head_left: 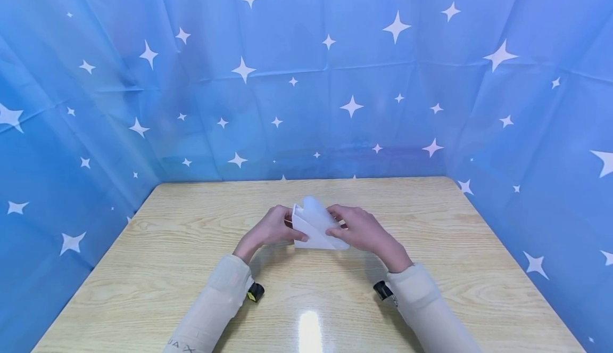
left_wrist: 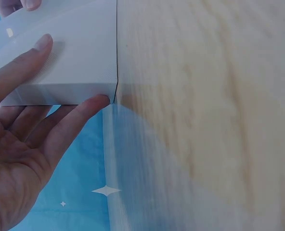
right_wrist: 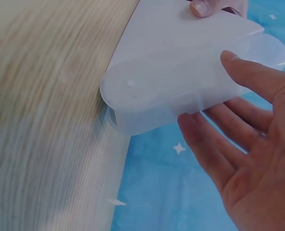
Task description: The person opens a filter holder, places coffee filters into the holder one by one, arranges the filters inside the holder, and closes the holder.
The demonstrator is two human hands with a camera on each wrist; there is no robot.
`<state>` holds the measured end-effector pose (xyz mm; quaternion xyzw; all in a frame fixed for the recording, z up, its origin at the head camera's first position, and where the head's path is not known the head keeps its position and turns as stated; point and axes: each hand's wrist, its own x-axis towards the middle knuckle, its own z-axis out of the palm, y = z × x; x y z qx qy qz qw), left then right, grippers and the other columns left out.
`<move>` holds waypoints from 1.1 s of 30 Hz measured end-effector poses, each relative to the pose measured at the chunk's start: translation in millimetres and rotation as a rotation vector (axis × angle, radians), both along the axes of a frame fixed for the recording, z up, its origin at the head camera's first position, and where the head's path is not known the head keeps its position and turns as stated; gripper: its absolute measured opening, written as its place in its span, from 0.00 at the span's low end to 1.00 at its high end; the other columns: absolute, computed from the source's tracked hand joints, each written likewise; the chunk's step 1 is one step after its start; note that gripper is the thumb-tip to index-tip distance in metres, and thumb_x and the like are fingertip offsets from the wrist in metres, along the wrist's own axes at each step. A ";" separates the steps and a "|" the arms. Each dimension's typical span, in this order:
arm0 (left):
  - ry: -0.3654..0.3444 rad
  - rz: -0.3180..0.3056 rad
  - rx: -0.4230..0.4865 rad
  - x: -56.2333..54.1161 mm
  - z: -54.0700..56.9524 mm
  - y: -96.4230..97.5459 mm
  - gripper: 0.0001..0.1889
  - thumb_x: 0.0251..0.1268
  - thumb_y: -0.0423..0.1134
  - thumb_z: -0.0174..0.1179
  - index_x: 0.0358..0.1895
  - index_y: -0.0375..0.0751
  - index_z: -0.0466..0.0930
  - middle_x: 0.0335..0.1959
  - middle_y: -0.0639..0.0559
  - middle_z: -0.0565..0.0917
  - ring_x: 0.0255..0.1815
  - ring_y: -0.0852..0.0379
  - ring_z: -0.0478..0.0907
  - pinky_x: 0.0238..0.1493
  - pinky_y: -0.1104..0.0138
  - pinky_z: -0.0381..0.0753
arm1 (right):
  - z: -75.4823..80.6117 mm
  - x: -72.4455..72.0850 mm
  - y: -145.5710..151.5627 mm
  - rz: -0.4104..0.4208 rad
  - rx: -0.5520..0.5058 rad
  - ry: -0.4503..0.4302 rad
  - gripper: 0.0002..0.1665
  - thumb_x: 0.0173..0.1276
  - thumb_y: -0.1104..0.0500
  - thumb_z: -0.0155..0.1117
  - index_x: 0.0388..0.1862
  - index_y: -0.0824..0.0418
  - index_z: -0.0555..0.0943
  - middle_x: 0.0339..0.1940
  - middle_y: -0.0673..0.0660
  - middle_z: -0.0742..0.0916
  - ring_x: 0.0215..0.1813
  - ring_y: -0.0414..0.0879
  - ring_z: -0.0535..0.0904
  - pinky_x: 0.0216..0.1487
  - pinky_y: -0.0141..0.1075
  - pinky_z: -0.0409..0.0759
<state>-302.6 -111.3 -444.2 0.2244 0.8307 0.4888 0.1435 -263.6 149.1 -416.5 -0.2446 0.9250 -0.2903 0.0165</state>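
Note:
Between both hands stands a white box (head_left: pixel 306 238) with a translucent, round-ended cover (head_left: pixel 318 217) tilted across it at a slant. My left hand (head_left: pixel 273 229) grips the box at its left end. In the left wrist view the thumb lies on the broad white face (left_wrist: pixel 84 53) and the fingers reach round the narrow side. My right hand (head_left: pixel 361 230) holds the cover at the right end. The right wrist view shows its thumb on the cover's face (right_wrist: pixel 157 79) and fingertips on the opposite side. The inside of the box is hidden.
A wood-grain table (head_left: pixel 191 268) lies beneath the hands, with a bright light reflection near its front. Blue curtain cloth (head_left: pixel 297 103) with white stars surrounds its back and sides. Small black devices (head_left: pixel 256 292) sit at both cuffs.

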 end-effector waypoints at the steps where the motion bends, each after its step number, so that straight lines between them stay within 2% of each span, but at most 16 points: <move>1: 0.000 0.000 0.001 0.0 0.0 -0.2 0.16 0.54 0.35 0.79 0.46 0.39 0.87 0.38 0.47 0.91 0.32 0.58 0.86 0.40 0.48 0.89 | -0.3 0.1 -0.2 0.000 0.003 0.006 0.28 0.72 0.51 0.71 0.68 0.56 0.78 0.58 0.56 0.89 0.57 0.52 0.87 0.50 0.48 0.87; 20: 0.005 -0.003 -0.003 -0.1 -0.2 -1.1 0.17 0.55 0.35 0.79 0.48 0.41 0.87 0.40 0.47 0.91 0.34 0.57 0.87 0.40 0.52 0.89 | -4.9 0.1 -3.1 0.037 0.068 0.102 0.28 0.72 0.54 0.70 0.69 0.57 0.78 0.58 0.56 0.89 0.50 0.50 0.89 0.45 0.45 0.87; 33: -0.020 -0.012 0.013 0.4 -0.8 -1.6 0.19 0.56 0.35 0.78 0.51 0.40 0.86 0.41 0.46 0.91 0.35 0.56 0.87 0.38 0.52 0.90 | -6.3 1.5 -5.1 0.025 0.101 0.104 0.27 0.72 0.54 0.70 0.69 0.56 0.79 0.58 0.56 0.89 0.52 0.50 0.88 0.48 0.48 0.86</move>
